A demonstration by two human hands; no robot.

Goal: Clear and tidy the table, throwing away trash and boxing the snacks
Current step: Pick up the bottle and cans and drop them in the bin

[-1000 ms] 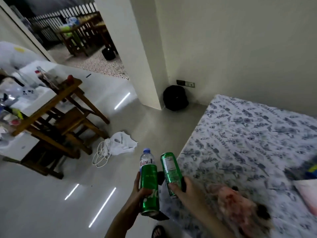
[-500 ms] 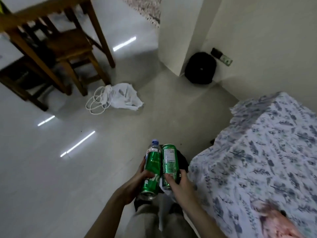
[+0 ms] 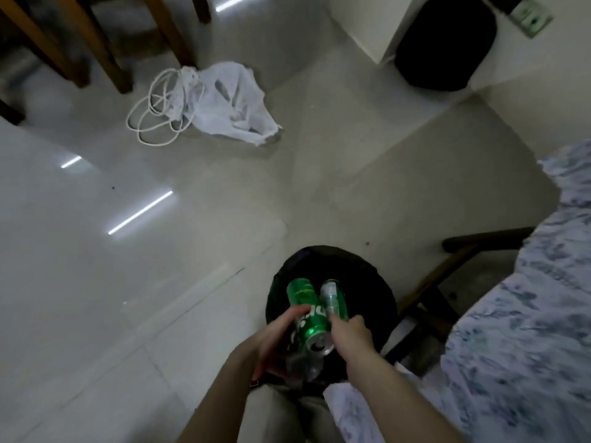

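My left hand (image 3: 277,338) holds a green can (image 3: 307,311) and a clear bottle (image 3: 300,362), blurry here. My right hand (image 3: 349,330) holds another green can (image 3: 335,299). Both cans hang over the black bin (image 3: 367,282) on the floor. I cannot read the white letters.

Two green cans (image 3: 305,310) (image 3: 335,300) — two black bins (image 3: 377,282) (image 3: 444,43) — one plastic bag (image 3: 230,103).
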